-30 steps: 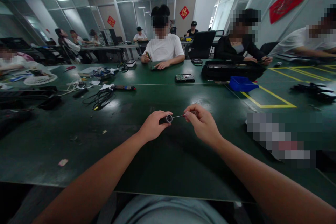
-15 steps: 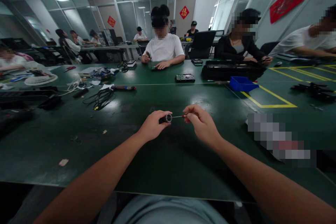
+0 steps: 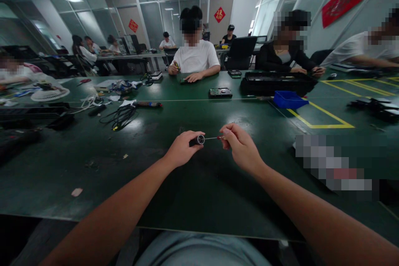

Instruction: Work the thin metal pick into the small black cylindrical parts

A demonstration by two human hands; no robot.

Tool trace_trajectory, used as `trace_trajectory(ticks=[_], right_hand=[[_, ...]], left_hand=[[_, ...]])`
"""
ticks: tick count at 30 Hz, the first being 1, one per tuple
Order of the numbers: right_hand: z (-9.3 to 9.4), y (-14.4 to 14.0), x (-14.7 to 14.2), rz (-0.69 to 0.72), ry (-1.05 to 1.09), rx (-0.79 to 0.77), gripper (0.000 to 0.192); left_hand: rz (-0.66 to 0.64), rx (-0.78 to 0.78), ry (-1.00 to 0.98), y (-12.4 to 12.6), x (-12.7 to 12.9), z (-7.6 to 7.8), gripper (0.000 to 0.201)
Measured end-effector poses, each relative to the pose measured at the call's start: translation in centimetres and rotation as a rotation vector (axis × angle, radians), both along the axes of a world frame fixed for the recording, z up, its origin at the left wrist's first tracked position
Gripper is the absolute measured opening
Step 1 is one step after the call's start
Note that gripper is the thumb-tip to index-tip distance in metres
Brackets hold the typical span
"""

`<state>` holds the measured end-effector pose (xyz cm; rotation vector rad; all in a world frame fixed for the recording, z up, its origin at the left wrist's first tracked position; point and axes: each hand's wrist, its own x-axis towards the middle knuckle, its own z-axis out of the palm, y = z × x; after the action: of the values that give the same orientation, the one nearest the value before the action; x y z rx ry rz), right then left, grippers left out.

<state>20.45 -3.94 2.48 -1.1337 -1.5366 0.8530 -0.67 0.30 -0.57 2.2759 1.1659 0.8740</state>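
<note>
My left hand (image 3: 181,149) is closed around a small black cylinder (image 3: 200,139) with a silvery ring at its end, the ring end turned towards me. To its right, my right hand (image 3: 241,146) pinches the red handle of a thin screwdriver (image 3: 212,138) between thumb and fingers. The metal shaft runs level to the left, its tip at the ringed end of the cylinder. Whether the tip sits inside a screw cannot be made out. Both hands are above the green table (image 3: 193,199).
A hard drive (image 3: 220,92) and a blue bin (image 3: 289,99) lie beyond my hands. At the left are a corded power tool (image 3: 147,104), black cables (image 3: 120,117) and a white fan grille (image 3: 50,94). A person in white (image 3: 199,56) works opposite with a tool.
My right thumb and fingers have shifted on the screwdriver handle, the thumb now raised higher. The left hand and the cylinder stay nearly in place.
</note>
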Motion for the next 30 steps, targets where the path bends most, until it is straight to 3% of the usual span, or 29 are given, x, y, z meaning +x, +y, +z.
trace_trajectory(ticks=[5,10,15,19,25,30], right_hand=[[-0.29,0.36,0.17,0.038,0.103,-0.009,0.013],[0.03,0.15,0.19,0.039,0.001,-0.03,0.034],[-0.15,0.23,0.12,-0.006,-0.004,-0.021,0.019],[-0.17,0.27,0.15,-0.01,0.029,-0.011,0.018],[0.12,0.1,0.18,0.008,0.013,-0.016,0.037],[-0.43,0.5,0.09,-0.023,0.102,-0.01,0.017]], left_hand=[[0.026,-0.003,-0.009,-0.06,0.09,0.14,0.039],[-0.019,-0.024,0.016,-0.24,0.24,0.22,0.037],[0.025,-0.012,-0.006,-0.02,-0.01,0.09,0.04],[0.012,-0.008,0.007,-0.05,-0.01,0.02,0.039],[-0.031,-0.011,0.027,-0.13,0.13,0.02,0.037],[0.003,-0.017,0.006,-0.04,0.11,0.07,0.038]])
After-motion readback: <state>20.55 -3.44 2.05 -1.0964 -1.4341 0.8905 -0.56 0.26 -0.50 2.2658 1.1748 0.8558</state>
